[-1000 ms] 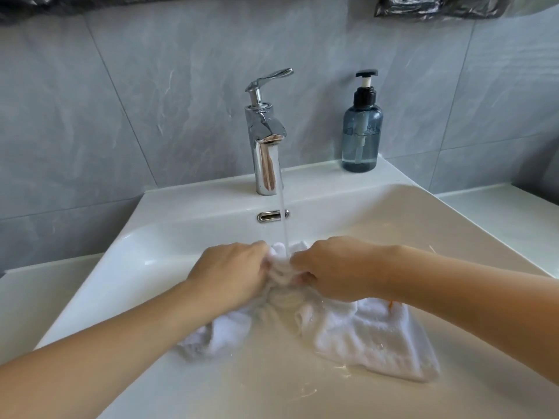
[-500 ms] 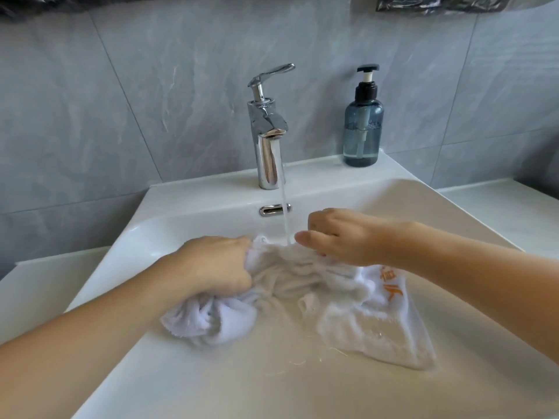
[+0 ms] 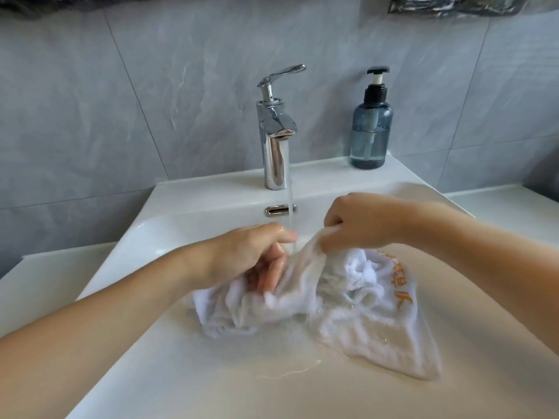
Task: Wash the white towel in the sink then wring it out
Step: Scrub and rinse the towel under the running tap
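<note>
A wet white towel [image 3: 366, 325] with orange lettering lies bunched in the white sink [image 3: 193, 373], under a thin stream of water [image 3: 291, 213] from the chrome faucet [image 3: 275, 146]. My right hand [image 3: 360, 222] pinches a towel edge and holds it lifted just right of the stream. My left hand [image 3: 251, 258] rests on the towel's left folds. Its fingers point down against the cloth and its thumb reaches toward the stream. The lower right corner of the towel spreads flat on the basin floor.
A blue pump soap bottle [image 3: 370, 131] stands on the sink's back ledge at the right. An overflow slot [image 3: 279, 209] sits below the faucet. Grey tiled wall rises behind, and white counter [image 3: 514, 204] flanks the basin.
My right hand has lifted a towel edge up and to the right. My left hand has loosened its bunching grip, so its fingers now lie on the cloth. The towel is spread wider.
</note>
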A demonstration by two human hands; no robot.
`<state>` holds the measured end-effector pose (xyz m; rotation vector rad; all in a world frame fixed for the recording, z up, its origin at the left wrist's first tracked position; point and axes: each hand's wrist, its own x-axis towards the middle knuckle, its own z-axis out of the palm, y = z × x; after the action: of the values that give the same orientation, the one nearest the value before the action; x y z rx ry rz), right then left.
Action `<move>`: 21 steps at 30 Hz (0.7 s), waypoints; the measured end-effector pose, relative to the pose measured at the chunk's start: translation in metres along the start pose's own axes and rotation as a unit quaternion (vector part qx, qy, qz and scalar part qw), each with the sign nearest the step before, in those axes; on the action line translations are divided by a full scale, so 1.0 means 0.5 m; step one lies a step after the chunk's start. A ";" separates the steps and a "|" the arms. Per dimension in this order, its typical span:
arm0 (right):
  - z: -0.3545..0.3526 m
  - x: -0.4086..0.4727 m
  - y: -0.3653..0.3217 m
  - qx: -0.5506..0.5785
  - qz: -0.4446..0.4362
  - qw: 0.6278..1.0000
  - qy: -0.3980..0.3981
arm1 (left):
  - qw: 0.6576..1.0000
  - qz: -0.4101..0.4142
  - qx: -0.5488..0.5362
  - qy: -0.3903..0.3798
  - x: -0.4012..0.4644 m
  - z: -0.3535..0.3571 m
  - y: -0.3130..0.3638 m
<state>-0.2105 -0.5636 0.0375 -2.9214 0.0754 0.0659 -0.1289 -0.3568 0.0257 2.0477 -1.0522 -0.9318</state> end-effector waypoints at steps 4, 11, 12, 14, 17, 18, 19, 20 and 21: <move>0.034 -0.017 -0.017 0.068 -0.051 0.993 -0.087 | 0.903 -0.161 0.391 0.072 -0.018 0.014 0.010; 0.058 -0.002 -0.044 0.076 -0.060 0.989 -0.108 | 0.849 -0.101 0.489 0.176 -0.001 0.037 -0.003; 0.048 0.000 -0.045 0.060 -0.056 0.992 -0.100 | 0.857 -0.043 0.450 0.246 0.003 0.038 -0.007; 0.014 -0.008 -0.048 0.073 -0.031 0.994 -0.070 | 0.860 0.138 0.329 0.365 0.011 0.042 -0.012; -0.021 -0.015 -0.025 0.095 -0.001 0.994 -0.056 | 0.892 0.289 0.110 0.329 0.008 0.044 0.007; -0.022 -0.015 -0.015 0.091 0.016 0.993 -0.076 | 0.915 0.279 0.072 0.282 0.007 0.046 0.009; -0.017 -0.018 -0.009 0.084 0.038 0.989 -0.112 | 0.935 0.242 0.085 0.243 0.008 0.045 0.007; -0.010 -0.020 -0.006 0.076 0.055 0.984 -0.148 | 0.951 0.180 0.133 0.212 0.009 0.037 0.001; 0.001 -0.022 -0.006 0.072 0.056 0.981 -0.172 | 0.963 0.096 0.174 0.182 0.009 0.025 -0.007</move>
<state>-0.2215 -0.5601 0.0382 -2.7144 0.1790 0.5561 -0.1358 -0.3616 0.0147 2.2330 -1.2429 -0.2643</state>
